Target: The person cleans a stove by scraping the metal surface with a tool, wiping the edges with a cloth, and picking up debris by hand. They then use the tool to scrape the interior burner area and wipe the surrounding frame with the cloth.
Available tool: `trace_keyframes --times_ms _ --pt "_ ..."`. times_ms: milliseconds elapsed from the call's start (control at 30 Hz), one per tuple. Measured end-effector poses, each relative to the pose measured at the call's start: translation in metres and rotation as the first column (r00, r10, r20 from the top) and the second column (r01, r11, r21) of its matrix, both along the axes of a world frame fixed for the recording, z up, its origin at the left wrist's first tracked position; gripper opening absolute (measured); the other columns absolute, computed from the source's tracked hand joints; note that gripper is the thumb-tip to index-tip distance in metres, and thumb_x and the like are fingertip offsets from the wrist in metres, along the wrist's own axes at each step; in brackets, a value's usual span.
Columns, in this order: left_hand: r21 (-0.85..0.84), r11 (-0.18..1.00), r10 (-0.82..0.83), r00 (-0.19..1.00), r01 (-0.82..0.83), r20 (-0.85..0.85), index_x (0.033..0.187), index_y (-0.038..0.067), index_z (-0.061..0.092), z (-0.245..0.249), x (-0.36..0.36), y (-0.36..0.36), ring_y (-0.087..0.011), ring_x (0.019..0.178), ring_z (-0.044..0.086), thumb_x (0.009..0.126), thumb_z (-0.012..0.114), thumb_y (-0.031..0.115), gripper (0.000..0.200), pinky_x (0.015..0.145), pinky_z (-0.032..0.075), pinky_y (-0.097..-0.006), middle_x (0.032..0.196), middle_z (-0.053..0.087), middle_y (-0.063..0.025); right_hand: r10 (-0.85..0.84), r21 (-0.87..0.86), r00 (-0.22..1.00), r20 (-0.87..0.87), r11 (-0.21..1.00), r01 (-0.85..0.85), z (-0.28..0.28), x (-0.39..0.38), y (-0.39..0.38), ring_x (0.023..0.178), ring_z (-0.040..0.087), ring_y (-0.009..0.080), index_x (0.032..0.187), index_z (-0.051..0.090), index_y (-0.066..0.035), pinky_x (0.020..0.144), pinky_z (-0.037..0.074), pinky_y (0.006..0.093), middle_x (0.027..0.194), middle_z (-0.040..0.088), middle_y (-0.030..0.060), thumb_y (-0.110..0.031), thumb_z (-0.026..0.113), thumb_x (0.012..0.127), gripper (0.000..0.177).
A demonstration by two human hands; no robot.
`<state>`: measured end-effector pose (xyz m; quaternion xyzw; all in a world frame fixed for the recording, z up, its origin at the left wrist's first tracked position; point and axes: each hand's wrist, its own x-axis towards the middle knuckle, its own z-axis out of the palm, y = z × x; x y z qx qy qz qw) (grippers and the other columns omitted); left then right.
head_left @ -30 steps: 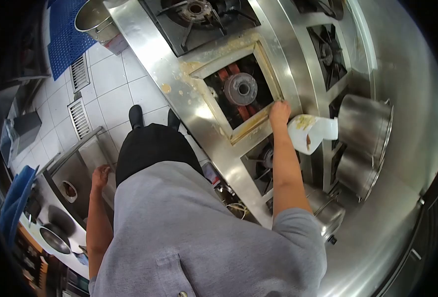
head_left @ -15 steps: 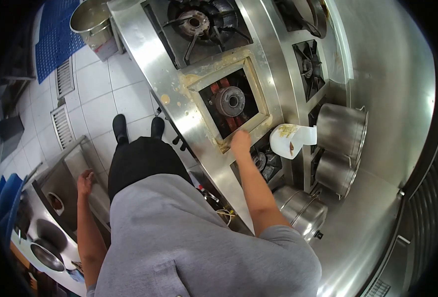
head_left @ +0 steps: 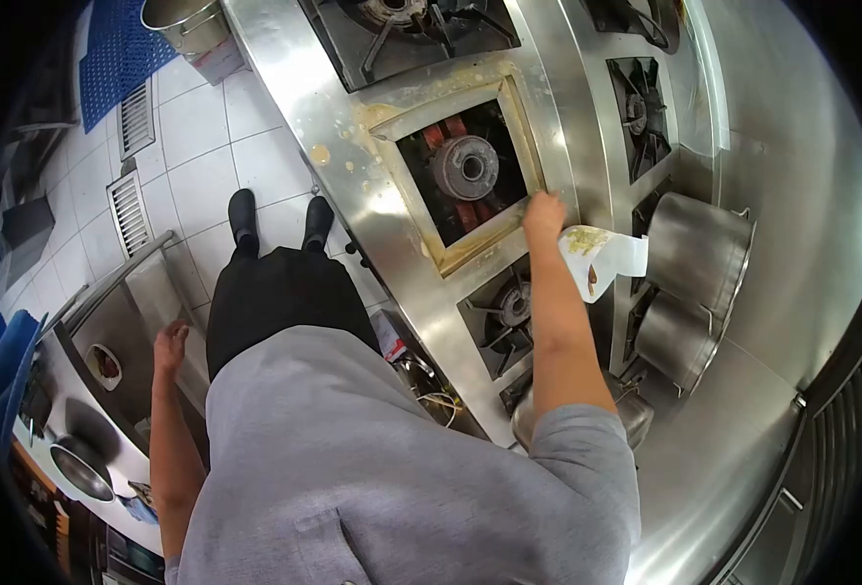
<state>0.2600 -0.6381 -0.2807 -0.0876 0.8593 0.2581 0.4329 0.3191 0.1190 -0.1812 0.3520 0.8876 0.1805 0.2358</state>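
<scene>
My right hand (head_left: 545,212) is closed at the far right corner of the square metal rim (head_left: 470,255) around an uncovered burner (head_left: 467,168). Whatever its fingers may hold is hidden. Yellowish grime marks the rim and the steel stove top (head_left: 358,161) around it. Just beyond my right hand lies a white curved piece (head_left: 611,255) with yellow-green bits and a brown piece on it. My left hand (head_left: 171,346) hangs at my side with its fingers loosely apart and nothing in them, near a steel sink (head_left: 173,283).
Two steel pots (head_left: 699,249) stand against the back wall. Other burners with black grates (head_left: 636,117) flank the rim. A metal bucket (head_left: 197,29) is on the floor at the upper left. Behind my left arm, a bowl (head_left: 82,468) sits on a counter.
My right hand has moved along the rim from its near corner to its far right corner. My left hand still hangs at my side. The view has shifted slightly.
</scene>
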Motion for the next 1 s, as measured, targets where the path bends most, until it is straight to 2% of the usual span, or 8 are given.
trace_keyframes --times_ms 133,367,567,700,767,800,933,1000 --pt "0.082 0.996 0.027 0.998 -0.022 -0.052 0.116 -0.001 0.064 0.038 -0.026 0.044 -0.0241 0.098 0.067 0.091 0.057 0.028 0.039 0.084 0.050 -0.0333 0.103 0.070 -0.0187 0.010 -0.118 0.999 -0.036 0.993 -0.014 -0.026 0.015 -0.008 0.093 0.067 0.0337 0.087 0.072 -0.004 0.080 0.055 0.0425 0.099 0.068 0.0170 -0.013 0.059 0.087 0.015" --pt "0.190 0.980 0.071 0.995 -0.057 -0.068 0.116 0.001 0.065 -0.041 -0.011 0.013 -0.0240 0.098 0.067 0.091 0.057 0.029 0.039 0.085 0.050 -0.0333 0.106 0.070 -0.0166 0.069 -0.308 0.997 -0.039 0.948 -0.077 0.003 0.037 -0.162 0.086 0.068 0.0349 0.085 0.069 0.000 0.079 0.055 0.0425 0.088 0.068 0.0193 -0.009 0.057 0.084 0.015" --pt "0.080 0.997 0.006 1.000 -0.008 0.023 0.114 0.003 0.066 -0.060 0.004 -0.018 -0.0272 0.099 0.067 0.091 0.058 0.027 0.035 0.088 0.049 -0.0351 0.105 0.070 -0.0179 -0.066 -0.266 0.852 -0.520 0.960 -0.088 -0.011 0.069 -0.113 0.086 0.062 0.0432 0.088 0.062 0.006 0.075 0.050 0.0499 0.089 0.061 0.0264 -0.011 0.051 0.091 0.021" --pt "0.035 0.981 -0.189 0.980 0.191 -0.060 0.114 0.004 0.066 -0.044 -0.001 -0.032 -0.0266 0.099 0.067 0.090 0.058 0.027 0.035 0.088 0.049 -0.0351 0.104 0.070 -0.0183 -0.061 -0.088 0.814 -0.578 0.996 0.012 -0.023 0.056 -0.030 0.082 0.060 0.0449 0.088 0.059 0.005 0.073 0.048 0.0521 0.087 0.060 0.0273 -0.013 0.052 0.092 0.020" --pt "0.066 0.978 -0.188 0.976 0.196 -0.105 0.114 0.003 0.066 -0.034 -0.012 -0.028 -0.0265 0.099 0.067 0.090 0.058 0.028 0.036 0.087 0.049 -0.0350 0.103 0.070 -0.0185 -0.040 -0.030 0.649 -0.760 0.999 0.026 -0.023 0.058 -0.024 0.081 0.060 0.0455 0.086 0.058 0.005 0.073 0.047 0.0523 0.085 0.060 0.0267 -0.011 0.055 0.090 0.017" --pt "0.083 0.987 -0.130 0.987 0.138 -0.098 0.114 0.002 0.066 -0.025 -0.017 -0.021 -0.0266 0.098 0.067 0.090 0.058 0.029 0.037 0.087 0.049 -0.0349 0.103 0.070 -0.0187 -0.184 -0.115 0.642 -0.745 0.982 0.148 -0.025 0.062 -0.036 0.083 0.059 0.0451 0.085 0.058 0.005 0.074 0.047 0.0520 0.087 0.059 0.0267 -0.009 0.059 0.088 0.014" --pt "0.107 0.992 0.072 0.997 -0.067 -0.043 0.115 0.000 0.065 -0.033 -0.026 -0.007 -0.0267 0.097 0.067 0.090 0.058 0.032 0.040 0.086 0.049 -0.0342 0.103 0.070 -0.0197 -0.174 -0.169 0.643 -0.746 0.983 0.070 -0.021 0.069 -0.095 0.084 0.058 0.0456 0.094 0.063 0.003 0.075 0.046 0.0514 0.088 0.058 0.0271 -0.011 0.061 0.087 0.016" --pt "0.154 0.987 -0.036 0.996 0.048 -0.080 0.115 0.000 0.065 -0.019 -0.026 0.004 -0.0263 0.097 0.066 0.090 0.058 0.031 0.040 0.086 0.048 -0.0342 0.104 0.069 -0.0198 -0.155 -0.152 0.645 -0.748 0.987 0.062 -0.018 0.068 -0.074 0.083 0.057 0.0457 0.097 0.063 0.003 0.075 0.047 0.0506 0.088 0.057 0.0264 -0.010 0.060 0.087 0.017"
